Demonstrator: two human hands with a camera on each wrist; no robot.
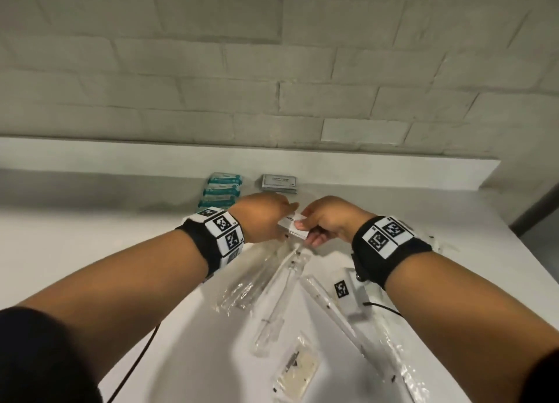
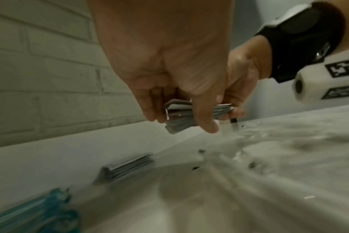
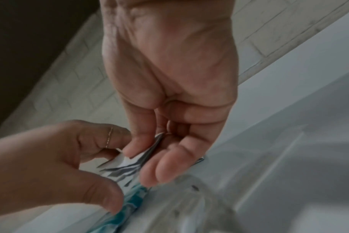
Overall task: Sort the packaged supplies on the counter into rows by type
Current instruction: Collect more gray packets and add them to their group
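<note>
Both hands meet above the counter and hold one small stack of flat white-and-grey packets [image 1: 292,226]. My left hand [image 1: 267,216] grips its left end, thumb and fingers curled round the stack [image 2: 181,117]. My right hand [image 1: 325,222] pinches the other end, its fingers under the fanned packets [image 3: 127,164]. Against the back ledge lie a pile of teal packets [image 1: 222,192] and a pile of grey packets [image 1: 279,183]. Long clear pouches [image 1: 266,269] lie loose below the hands.
The white counter [image 1: 90,251] ends at a brick wall behind and at an edge on the right. More clear pouches [image 1: 335,312] and a flat pouch with a beige pad [image 1: 298,372] lie near me. A black cable [image 1: 136,363] hangs at the left.
</note>
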